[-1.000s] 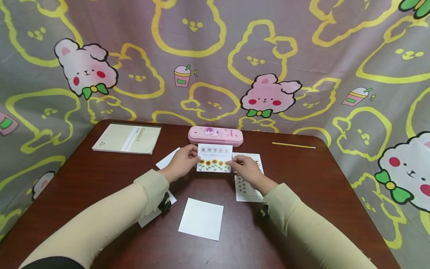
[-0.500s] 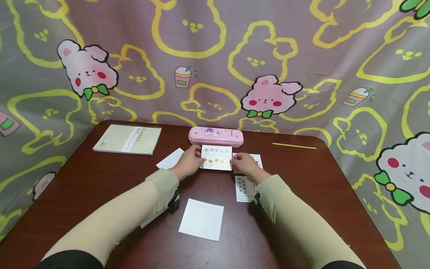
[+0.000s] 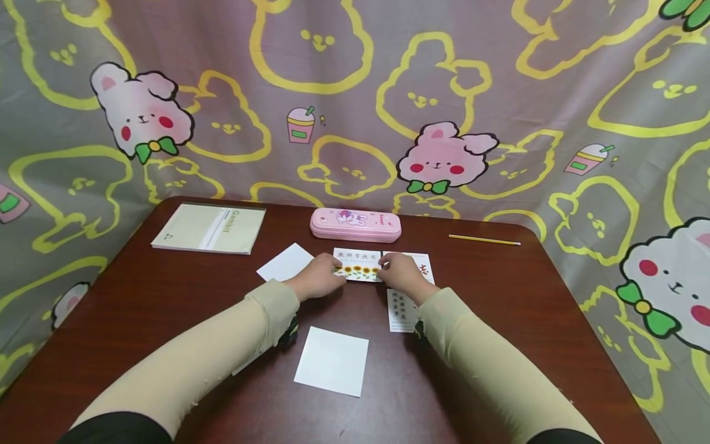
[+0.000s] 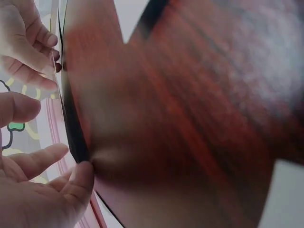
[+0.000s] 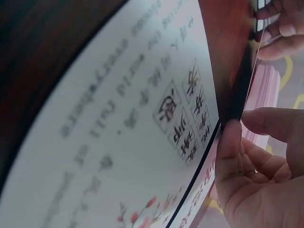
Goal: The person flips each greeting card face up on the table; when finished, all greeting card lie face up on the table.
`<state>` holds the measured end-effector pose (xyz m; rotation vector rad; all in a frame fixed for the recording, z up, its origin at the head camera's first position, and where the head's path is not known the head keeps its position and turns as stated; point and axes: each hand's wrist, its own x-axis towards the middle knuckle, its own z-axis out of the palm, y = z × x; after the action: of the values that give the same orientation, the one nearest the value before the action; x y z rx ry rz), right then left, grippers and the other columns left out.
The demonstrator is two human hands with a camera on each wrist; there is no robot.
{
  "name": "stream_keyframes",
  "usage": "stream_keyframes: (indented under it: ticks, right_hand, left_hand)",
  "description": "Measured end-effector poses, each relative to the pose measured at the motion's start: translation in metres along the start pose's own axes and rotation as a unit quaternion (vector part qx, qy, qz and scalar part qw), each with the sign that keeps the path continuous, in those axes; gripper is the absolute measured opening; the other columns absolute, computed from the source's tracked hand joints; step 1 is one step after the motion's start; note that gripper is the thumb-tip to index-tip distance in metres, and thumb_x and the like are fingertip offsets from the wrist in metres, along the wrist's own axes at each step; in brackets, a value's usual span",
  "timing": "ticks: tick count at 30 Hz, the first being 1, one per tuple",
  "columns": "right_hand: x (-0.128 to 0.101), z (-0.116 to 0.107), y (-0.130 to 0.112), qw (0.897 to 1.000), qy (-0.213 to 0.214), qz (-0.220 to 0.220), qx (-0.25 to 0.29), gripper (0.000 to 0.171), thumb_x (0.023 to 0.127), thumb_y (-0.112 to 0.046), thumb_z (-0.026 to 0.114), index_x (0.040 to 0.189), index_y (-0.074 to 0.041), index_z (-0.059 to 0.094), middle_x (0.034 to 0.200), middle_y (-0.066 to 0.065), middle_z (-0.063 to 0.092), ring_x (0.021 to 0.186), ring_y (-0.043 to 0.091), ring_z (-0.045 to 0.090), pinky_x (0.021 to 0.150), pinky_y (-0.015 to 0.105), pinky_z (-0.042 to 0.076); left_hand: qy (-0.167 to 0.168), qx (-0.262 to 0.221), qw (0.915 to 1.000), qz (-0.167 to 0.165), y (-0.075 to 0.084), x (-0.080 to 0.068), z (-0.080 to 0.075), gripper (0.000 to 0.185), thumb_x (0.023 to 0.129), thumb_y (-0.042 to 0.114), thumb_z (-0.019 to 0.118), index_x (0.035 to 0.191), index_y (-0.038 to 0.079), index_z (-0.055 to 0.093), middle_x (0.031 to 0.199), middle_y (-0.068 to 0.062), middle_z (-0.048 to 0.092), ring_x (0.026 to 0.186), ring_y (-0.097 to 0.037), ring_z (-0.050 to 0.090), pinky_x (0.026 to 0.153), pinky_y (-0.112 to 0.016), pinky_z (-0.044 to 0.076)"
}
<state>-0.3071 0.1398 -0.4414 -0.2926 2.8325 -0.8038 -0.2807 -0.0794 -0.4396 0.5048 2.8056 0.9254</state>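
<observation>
Sunflower card [image 3: 358, 266] lies low over the brown table [image 3: 166, 296], long axis left to right. My left hand [image 3: 320, 279] pinches its left end, my right hand [image 3: 400, 275] its right end; pink pencil case [image 3: 355, 224] just beyond.

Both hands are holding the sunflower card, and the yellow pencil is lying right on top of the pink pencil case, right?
Not quite. The yellow pencil is not on the pink pencil case; it lies on the bare table, off to the case's right and apart from it, as the head view shows. The rest is right: the left hand and right hand both hold the sunflower card.
</observation>
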Motion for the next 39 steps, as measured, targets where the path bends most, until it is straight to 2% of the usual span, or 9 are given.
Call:
stream_keyframes:
  ticks: [3,6,11,13,22,25,28,33,39]
  right_hand:
    - [-0.001,0.001,-0.005,0.999,0.002,-0.024,-0.043,0.028,0.087,-0.01,0.067,0.112,0.003,0.072,0.094,0.01,0.074,0.088,0.024,0.068,0.082,0.038,0.054]
    - [-0.001,0.002,-0.008,0.997,0.008,-0.029,-0.07,0.024,0.087,-0.009,0.066,0.108,0.0,0.073,0.087,0.006,0.071,0.082,0.023,0.064,0.08,0.038,0.053]
    - [-0.001,0.004,-0.014,0.993,0.011,-0.055,-0.108,0.005,0.085,-0.007,0.066,0.085,-0.002,0.067,0.069,0.001,0.055,0.07,0.02,0.053,0.071,0.039,0.049]
    - [-0.001,0.005,-0.016,0.991,0.008,-0.066,-0.117,0.006,0.084,-0.006,0.066,0.08,-0.003,0.063,0.067,0.002,0.052,0.069,0.021,0.05,0.071,0.04,0.049]
    - [-0.001,0.01,-0.021,0.987,-0.001,-0.054,-0.149,0.007,0.086,-0.008,0.069,0.087,-0.001,0.067,0.075,0.008,0.061,0.073,0.024,0.053,0.078,0.043,0.052]
    - [-0.002,0.011,-0.021,0.989,-0.001,-0.052,-0.139,0.009,0.087,-0.009,0.069,0.084,-0.003,0.063,0.071,0.006,0.055,0.071,0.024,0.051,0.074,0.043,0.05]
    - [-0.004,0.011,-0.02,0.991,0.016,-0.056,-0.117,0.01,0.088,-0.009,0.067,0.091,-0.001,0.063,0.07,0.004,0.052,0.07,0.023,0.051,0.071,0.042,0.049]
    - [-0.023,0.01,-0.017,0.995,0.027,-0.074,-0.062,0.032,0.09,-0.009,0.066,0.118,0.005,0.067,0.07,0.002,0.057,0.065,0.019,0.053,0.065,0.036,0.047]
    - [-0.068,0.002,-0.016,0.996,-0.039,-0.084,0.002,0.028,0.093,-0.01,0.068,0.118,0.001,0.07,0.087,0.001,0.071,0.078,0.014,0.065,0.074,0.036,0.055]
  left_hand:
    - [-0.012,0.016,0.9998,-0.01,0.001,0.0,0.001,0.048,0.089,0.013,0.063,0.126,-0.017,0.063,0.13,-0.03,0.061,0.131,-0.04,0.052,0.112,-0.044,0.039]
    - [-0.019,0.023,0.9994,-0.015,0.003,-0.001,0.001,0.05,0.09,0.015,0.063,0.13,-0.016,0.061,0.133,-0.031,0.058,0.132,-0.042,0.051,0.113,-0.045,0.038]
    - [-0.026,0.035,0.9988,-0.021,0.005,-0.004,0.0,0.052,0.09,0.017,0.062,0.132,-0.014,0.061,0.136,-0.031,0.056,0.131,-0.046,0.049,0.112,-0.049,0.037]
    - [-0.022,0.039,0.9988,-0.017,0.005,-0.005,0.001,0.052,0.089,0.018,0.062,0.13,-0.014,0.062,0.135,-0.031,0.057,0.13,-0.046,0.048,0.112,-0.049,0.037]
    - [-0.028,0.073,0.9969,-0.011,0.001,-0.004,0.009,0.052,0.09,0.022,0.062,0.127,-0.014,0.063,0.138,-0.033,0.052,0.128,-0.048,0.047,0.109,-0.051,0.038]
    - [-0.029,0.065,0.9973,-0.021,0.001,-0.005,0.009,0.056,0.091,0.024,0.062,0.13,-0.015,0.06,0.14,-0.033,0.049,0.129,-0.048,0.046,0.11,-0.051,0.038]
    - [-0.024,0.034,0.9988,-0.027,0.0,-0.009,0.006,0.06,0.091,0.023,0.062,0.136,-0.016,0.055,0.143,-0.033,0.047,0.132,-0.047,0.045,0.111,-0.051,0.037]
    - [-0.005,-0.014,0.9998,0.01,-0.008,-0.026,0.001,0.059,0.092,0.017,0.062,0.139,-0.017,0.051,0.139,-0.032,0.052,0.133,-0.044,0.048,0.112,-0.051,0.038]
    - [-0.046,0.02,0.9933,0.104,-0.004,-0.068,-0.008,0.057,0.094,0.017,0.063,0.142,-0.012,0.051,0.139,-0.026,0.056,0.133,-0.04,0.05,0.112,-0.051,0.039]
